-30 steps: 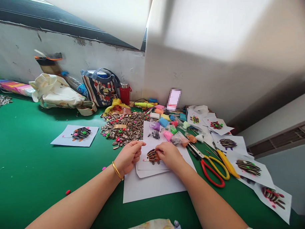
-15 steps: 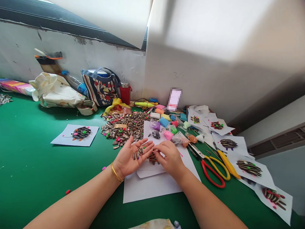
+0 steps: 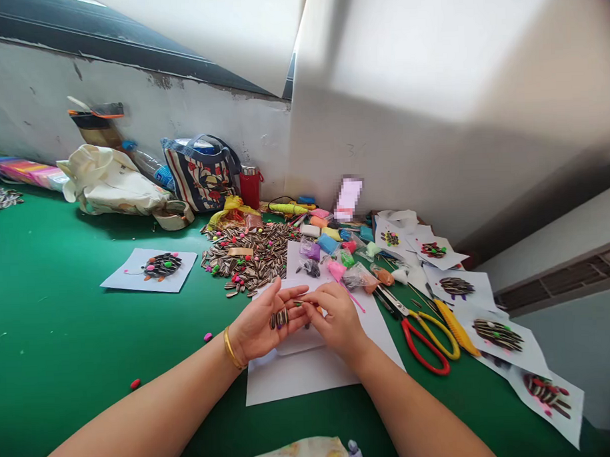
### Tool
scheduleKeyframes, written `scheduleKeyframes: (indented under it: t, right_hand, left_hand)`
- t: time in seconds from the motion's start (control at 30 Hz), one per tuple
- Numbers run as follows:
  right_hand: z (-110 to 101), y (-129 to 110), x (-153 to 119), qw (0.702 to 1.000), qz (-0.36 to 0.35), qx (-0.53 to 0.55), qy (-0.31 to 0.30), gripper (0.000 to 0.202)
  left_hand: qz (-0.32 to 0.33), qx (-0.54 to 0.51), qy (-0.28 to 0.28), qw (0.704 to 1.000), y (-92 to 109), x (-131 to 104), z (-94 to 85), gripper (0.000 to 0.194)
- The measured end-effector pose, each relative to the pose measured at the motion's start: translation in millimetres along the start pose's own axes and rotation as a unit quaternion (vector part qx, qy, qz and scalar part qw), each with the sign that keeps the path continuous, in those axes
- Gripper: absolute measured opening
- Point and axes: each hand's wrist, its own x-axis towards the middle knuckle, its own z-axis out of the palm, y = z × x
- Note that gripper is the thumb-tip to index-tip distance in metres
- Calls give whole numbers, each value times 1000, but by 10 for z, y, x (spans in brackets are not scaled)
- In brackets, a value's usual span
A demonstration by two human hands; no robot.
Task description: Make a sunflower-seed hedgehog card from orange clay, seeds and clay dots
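Left hand (image 3: pixel 258 325) had opened palm-up since the first frame, cradling striped black-and-white sunflower seeds (image 3: pixel 279 318). Right hand (image 3: pixel 303 304) pinched a small green-tinged piece (image 3: pixel 298 303) over it. Red-and-yellow-handled metal scissors (image 3: pixel 404 310) lay at right hand's three o'clock.

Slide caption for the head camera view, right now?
Open left hand cradles striped seeds; right hand pinches a small piece above white paper, scissors alongside.

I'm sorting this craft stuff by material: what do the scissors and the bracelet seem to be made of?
The scissors seem to have steel blades, silvery and shiny; the smooth, evenly red and yellow handles look like plastic or coated metal. The bracelet looks like polished, gold-coloured metal, by its shine; gold or plating, I cannot tell.
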Motion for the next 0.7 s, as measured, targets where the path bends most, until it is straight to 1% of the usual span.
scheduleKeyframes:
  t: [0.07, 0.13, 0.23, 0.3, 0.37, 0.57, 0.63, 0.7]
  right_hand:
    - [-22, 0, 6, 999, 17, 26, 16, 14]
    - [-37, -5, 14, 998, 31, 51, 17, 14]
    - [-48, -11, 21, 997, 41, 72, 0, 16]
    - [-49, -5, 19, 996, 42, 72, -18, 19]
    - [-46, 9, 14, 996, 40, 75, -26, 17]
    - [-32, 39, 7, 996, 19, 90, -5, 10]
    - [-33, 41, 10, 996, 20, 88, -1, 10]
    - [-33, 42, 12, 996, 24, 86, 2, 12]
  left_hand:
    - [18, 52, 32, 998, -17, 9, -6, 29]
    - [39, 123, 54, 990, -35, 27, -17, 21]
    - [79, 221, 67, 970, -48, 54, -29, 26]
    - [98, 268, 79, 955, -45, 63, -29, 30]
    - [101, 290, 86, 948, -39, 65, -30, 30]
    - [77, 285, 71, 953, -48, 73, -63, 29]
    - [100, 315, 71, 941, -58, 86, -79, 30]
    - [143, 367, 69, 916, -63, 102, -96, 30]
